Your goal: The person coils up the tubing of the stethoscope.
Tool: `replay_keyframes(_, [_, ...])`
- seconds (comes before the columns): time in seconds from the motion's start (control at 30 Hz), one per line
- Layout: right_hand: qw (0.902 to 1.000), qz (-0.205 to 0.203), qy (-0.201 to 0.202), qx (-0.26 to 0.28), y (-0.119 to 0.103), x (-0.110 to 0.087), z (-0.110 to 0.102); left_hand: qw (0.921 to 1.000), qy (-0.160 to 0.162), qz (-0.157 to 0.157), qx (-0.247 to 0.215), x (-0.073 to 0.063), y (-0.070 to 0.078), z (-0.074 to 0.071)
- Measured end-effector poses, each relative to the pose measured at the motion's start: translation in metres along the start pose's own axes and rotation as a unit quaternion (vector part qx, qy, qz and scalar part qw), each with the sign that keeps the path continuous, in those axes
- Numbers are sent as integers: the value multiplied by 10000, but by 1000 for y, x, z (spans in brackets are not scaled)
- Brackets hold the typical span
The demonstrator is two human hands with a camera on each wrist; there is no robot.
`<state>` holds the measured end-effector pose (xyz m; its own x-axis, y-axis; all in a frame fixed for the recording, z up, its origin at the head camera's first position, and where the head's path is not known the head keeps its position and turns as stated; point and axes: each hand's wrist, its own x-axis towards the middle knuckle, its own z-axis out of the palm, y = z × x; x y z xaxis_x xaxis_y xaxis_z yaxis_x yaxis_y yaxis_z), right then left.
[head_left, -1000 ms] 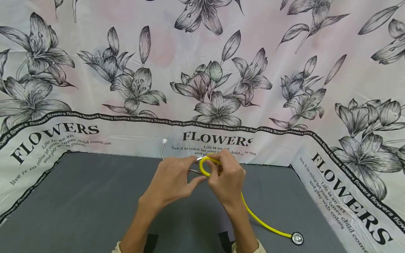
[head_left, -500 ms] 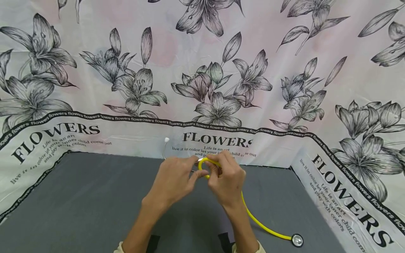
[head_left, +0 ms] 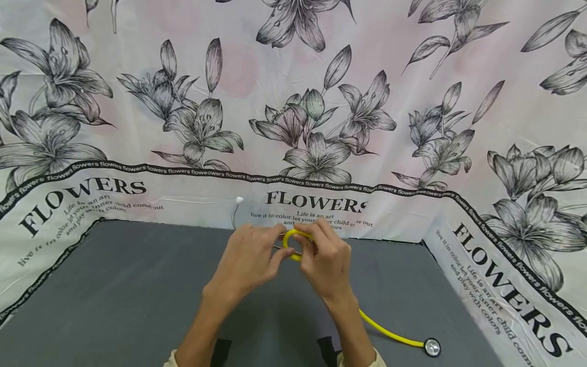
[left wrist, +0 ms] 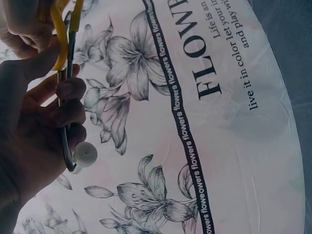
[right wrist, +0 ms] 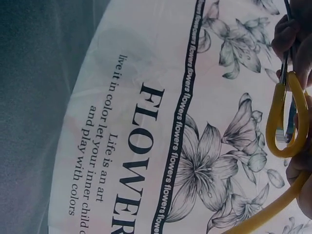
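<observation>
A stethoscope with yellow tubing (head_left: 387,332) is held up between both hands above the grey table. My left hand (head_left: 245,257) grips its metal ear tubes (left wrist: 65,146), fingers curled round them in the left wrist view. A white ear tip (left wrist: 86,154) sticks out below those fingers. My right hand (head_left: 327,262) pinches the yellow tubing, where it bends into a loop (right wrist: 274,122) by the ends of the metal tubes. From the right hand the tubing runs down to the round chest piece (head_left: 432,347), lying on the table. Fingers hide part of the joint.
The dark grey table top (head_left: 137,285) is bordered by a white cloth (head_left: 302,102) printed with black flowers and lettering, rising behind and at both sides. Two black patches (head_left: 221,351) lie near the front edge, by the forearms.
The yellow loop and right hand have shifted slightly left, closer to the left hand. The left thumb has risen to the loop's lower side. The chest piece stays almost where it was.
</observation>
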<state>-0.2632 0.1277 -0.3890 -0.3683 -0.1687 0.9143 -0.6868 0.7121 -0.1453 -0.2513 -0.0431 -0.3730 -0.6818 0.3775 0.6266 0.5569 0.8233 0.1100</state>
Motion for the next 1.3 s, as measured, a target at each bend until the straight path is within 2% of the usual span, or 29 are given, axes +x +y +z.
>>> replay_keyframes(0.23, [10000,-75,13,48,2,0,2,9994,-297,2,-158,1,0,1])
replay_keyframes(0.33, [9999,-71,14,149,3,1,2,9994,-314,7,-143,2,0,1])
replay_keyframes(0.53, [9976,70,71,686,7,5,-5,9992,-355,-14,-189,3,-1,0])
replay_keyframes(0.7, [9975,83,24,703,11,9,-12,9991,-396,49,-134,3,-1,0])
replay_keyframes(0.8, [9962,58,-61,862,17,10,-18,9977,-621,126,-229,3,-2,-1])
replay_keyframes(0.87, [9934,209,-126,1117,24,11,-24,9958,-771,212,-437,3,-3,-2])
replay_keyframes(0.97, [9854,596,-180,1586,34,9,-30,9913,-848,369,-934,2,-5,-7])
replay_keyframes(1.07, [9712,1081,-247,2110,39,6,-33,9849,-769,502,-1470,2,-5,-12])
replay_keyframes(1.17, [9500,1615,-449,2634,39,4,-32,9798,-604,481,-1847,2,-3,-16])
replay_keyframes(1.3, [9221,2258,-1094,2945,33,2,-29,9729,-275,210,-2287,4,-2,-15])
